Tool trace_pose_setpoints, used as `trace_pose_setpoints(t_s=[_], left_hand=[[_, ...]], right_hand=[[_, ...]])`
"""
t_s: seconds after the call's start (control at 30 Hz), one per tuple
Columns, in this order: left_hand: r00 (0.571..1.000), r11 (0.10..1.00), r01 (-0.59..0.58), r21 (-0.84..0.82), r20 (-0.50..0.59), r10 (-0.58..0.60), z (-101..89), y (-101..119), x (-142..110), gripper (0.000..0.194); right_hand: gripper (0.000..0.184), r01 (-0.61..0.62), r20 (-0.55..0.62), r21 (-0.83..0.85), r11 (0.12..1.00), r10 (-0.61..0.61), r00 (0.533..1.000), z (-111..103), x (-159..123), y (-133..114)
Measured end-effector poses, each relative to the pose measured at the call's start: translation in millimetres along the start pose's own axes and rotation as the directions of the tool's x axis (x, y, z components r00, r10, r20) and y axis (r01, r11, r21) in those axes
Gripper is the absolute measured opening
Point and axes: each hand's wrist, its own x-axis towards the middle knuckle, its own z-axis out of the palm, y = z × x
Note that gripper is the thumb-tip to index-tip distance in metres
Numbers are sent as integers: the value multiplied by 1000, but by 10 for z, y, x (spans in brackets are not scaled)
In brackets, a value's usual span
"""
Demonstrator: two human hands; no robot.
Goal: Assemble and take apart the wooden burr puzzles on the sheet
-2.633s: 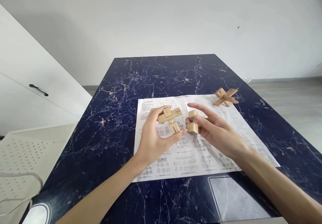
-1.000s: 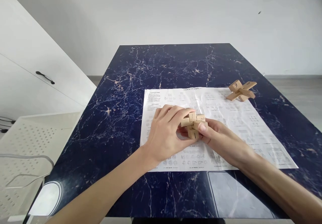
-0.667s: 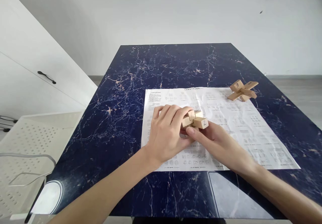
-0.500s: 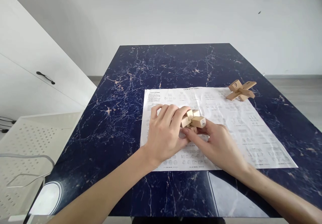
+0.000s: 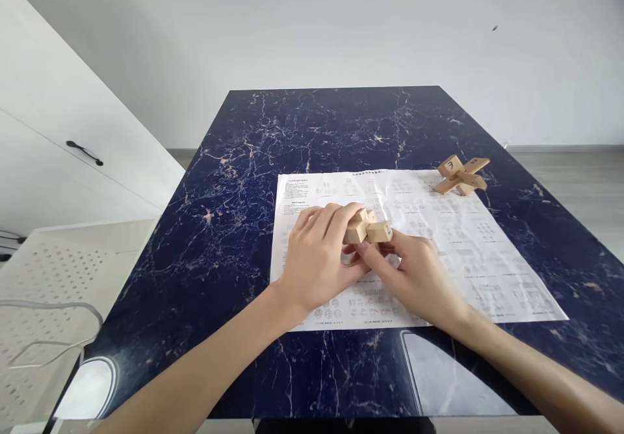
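Note:
Between my two hands is a wooden interlocking puzzle (image 5: 369,228) made of pale crossed bars, one end marked with a dark character. My left hand (image 5: 319,249) curls round its left side, fingers over the top. From the right, my right hand (image 5: 414,268) grips it, its thumb at the front lower edge; its other fingers are partly hidden behind the puzzle. Both hands are over a printed paper sheet (image 5: 453,258) with rows of small diagrams. A second wooden piece of crossed bars (image 5: 462,175), with a 3 on one end, rests by the sheet's upper right corner.
The dark blue marbled table (image 5: 292,128) reaches toward a white wall. At left are a white cabinet with a black handle (image 5: 84,153) and a perforated white panel (image 5: 53,278) with a grey cable (image 5: 58,304).
The puzzle has turned between my fingers, so different bar faces show and the 2 on its right end is replaced by another mark. The whole view has shifted slightly.

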Motion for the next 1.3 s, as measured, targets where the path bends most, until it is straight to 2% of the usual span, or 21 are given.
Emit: trace_pose_setpoints(t_s=[0.13, 0.23, 0.33, 0.4, 0.6, 0.77, 0.87, 1.0, 1.13, 1.2, 1.3], left_hand=[[997, 995, 74, -68, 11, -73, 15, -18, -30, 57], [982, 967, 189, -171, 42, -185, -12, -9, -7, 62], [947, 879, 323, -352, 118, -300, -62, 10, 50, 62], [929, 812, 369, -453, 162, -332, -95, 17, 89, 62], [921, 698, 388, -601, 276, -275, -166, 10, 144, 58], [924, 660, 372, -653, 329, -196, -183, 19, 151, 63], [934, 669, 346, -658, 314, -174, -176, 27, 143, 62], [962, 686, 259, -680, 243, -123, -170, 38, 138, 60], [983, 719, 167, -675, 174, -65, -178, 30, 146, 62], [990, 737, 108, -667, 143, -15, -186, 12, 151, 65], [991, 764, 32, -645, 118, 58, -203, -24, 152, 70]], right_hand=[[32, 7, -11, 103, 995, -6, 1000, -81, 40, 17], [34, 41, -22, 192, 981, -38, 999, -140, 74, 73], [42, 57, -91, 322, 945, -28, 995, -170, 114, 144], [36, 69, -125, 354, 933, -26, 992, -178, 137, 181], [27, 179, -32, 182, 967, -176, 984, -209, 143, 225], [29, 288, 33, 70, 955, -290, 956, -252, 140, 220], [37, 316, 94, 80, 945, -323, 942, -265, 145, 230], [38, 339, 117, 198, 920, -366, 923, -253, 142, 238], [39, 234, 196, 388, 892, -327, 924, -227, 117, 223], [41, 107, 275, 510, 854, -280, 920, -206, 100, 232], [41, -90, 395, 664, 742, -246, 885, -169, 81, 279]])
